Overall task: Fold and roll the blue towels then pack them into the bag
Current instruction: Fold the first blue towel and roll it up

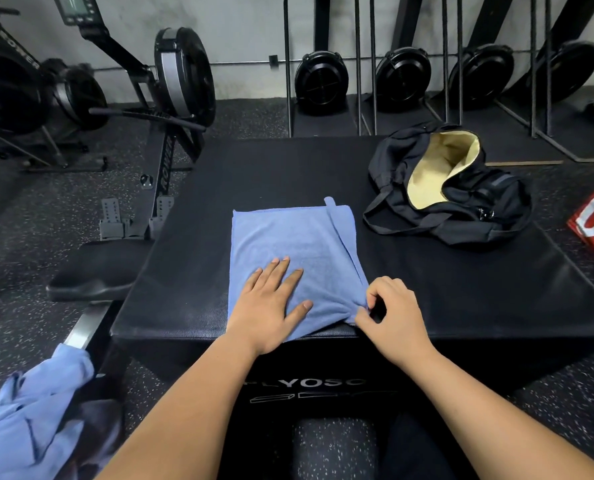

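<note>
Towel (288,244) soft, light, limp. Left hand (271,306) flat, pressing it; right hand (390,317) pinching near right corner. Roll from there.

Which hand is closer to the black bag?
Right. The right hand pinches the towel at its near right corner, on the side where the bag sits. The left hand lies flat on the towel, farther left of the bag.

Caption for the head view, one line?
Left hand presses a folded blue towel flat on the black box; right hand pinches its near corner; open bag far right.
</note>
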Tool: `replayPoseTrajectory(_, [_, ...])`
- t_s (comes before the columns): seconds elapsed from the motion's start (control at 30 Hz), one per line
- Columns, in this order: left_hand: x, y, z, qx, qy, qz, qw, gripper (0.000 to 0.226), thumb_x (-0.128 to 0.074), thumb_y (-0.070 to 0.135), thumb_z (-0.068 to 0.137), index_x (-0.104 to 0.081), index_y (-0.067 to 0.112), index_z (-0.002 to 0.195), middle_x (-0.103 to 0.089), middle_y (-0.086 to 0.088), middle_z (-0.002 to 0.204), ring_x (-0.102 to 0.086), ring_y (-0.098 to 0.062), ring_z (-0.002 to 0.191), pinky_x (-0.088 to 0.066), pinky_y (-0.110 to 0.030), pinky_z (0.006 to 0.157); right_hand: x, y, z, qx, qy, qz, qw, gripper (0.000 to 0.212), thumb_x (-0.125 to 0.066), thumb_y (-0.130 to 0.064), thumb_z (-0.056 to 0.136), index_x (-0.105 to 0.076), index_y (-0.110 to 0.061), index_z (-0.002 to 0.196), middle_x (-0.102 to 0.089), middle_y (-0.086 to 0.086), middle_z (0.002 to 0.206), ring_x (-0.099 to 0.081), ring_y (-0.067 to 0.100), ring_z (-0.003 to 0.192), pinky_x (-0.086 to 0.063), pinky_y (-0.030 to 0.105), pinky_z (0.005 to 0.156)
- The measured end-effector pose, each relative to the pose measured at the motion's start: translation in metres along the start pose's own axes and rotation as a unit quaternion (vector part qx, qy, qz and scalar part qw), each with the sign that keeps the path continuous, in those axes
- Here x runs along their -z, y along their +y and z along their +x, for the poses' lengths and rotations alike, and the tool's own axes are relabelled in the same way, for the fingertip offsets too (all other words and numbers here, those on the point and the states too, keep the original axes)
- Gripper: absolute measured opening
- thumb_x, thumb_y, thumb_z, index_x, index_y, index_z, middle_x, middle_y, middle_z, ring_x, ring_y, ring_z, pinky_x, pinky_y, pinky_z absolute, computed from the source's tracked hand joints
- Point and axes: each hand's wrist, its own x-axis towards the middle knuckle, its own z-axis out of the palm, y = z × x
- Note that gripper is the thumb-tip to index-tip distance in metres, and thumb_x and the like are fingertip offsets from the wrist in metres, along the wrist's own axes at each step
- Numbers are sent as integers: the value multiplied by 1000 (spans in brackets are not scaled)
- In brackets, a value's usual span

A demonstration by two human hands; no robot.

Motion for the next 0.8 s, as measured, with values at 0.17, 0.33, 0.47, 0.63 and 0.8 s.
replayPoseTrajectory(0.17, [0, 0, 0, 1, -5, -3, 1000, 77, -18, 75, 102, -18, 35, 168, 2, 6, 177, 13, -9, 161, 4, -40, 131, 8, -2, -6, -85, 45, 55, 994, 31, -76, -18, 77, -48, -31, 76, -57, -12, 80, -54, 12, 81, -49, 45, 80])
replayPoseTrajectory(0.33, [3, 1, -1, 4, -6, -17, 1000, 78, -20, 77, 101, -19, 35, 167, 2, 7, 177, 13, -8, 161, 4, -40, 131, -11, -17, -20, -83, 36, -110, 990, 54, -68, -79, 77, -41, -33, 72, -49, -15, 74, -46, 10, 78, -37, 37, 76])
replayPoseTrajectory(0.47, [5, 1, -2, 1, -4, -37, 999, 79, -21, 78, 100, -18, 36, 167, 1, 8, 177, 12, -6, 161, 3, -39, 131, -22, -23, -23, -93, 61, -133, 985, 42, -71, -69, 79, -46, -34, 74, -51, -18, 78, -46, 13, 82, -41, 39, 78])
replayPoseTrajectory(0.63, [6, 1, -3, -2, -2, -48, 999, 81, -24, 80, 99, -20, 36, 167, 0, 7, 177, 11, -8, 161, 2, -40, 131, -24, -26, -24, -95, 56, -90, 990, 22, -75, -46, 84, -56, -35, 80, -55, -17, 88, -47, 14, 88, -39, 38, 82])
replayPoseTrajectory(0.8, [6, -1, -4, -5, 1, -53, 999, 83, -30, 80, 99, -20, 34, 167, 0, 5, 177, 10, -11, 162, 1, -41, 132, -3, -11, -15, -63, 118, -21, 991, 14, -72, -33, 96, -59, -32, 93, -55, -15, 97, -47, 14, 91, -38, 33, 78])
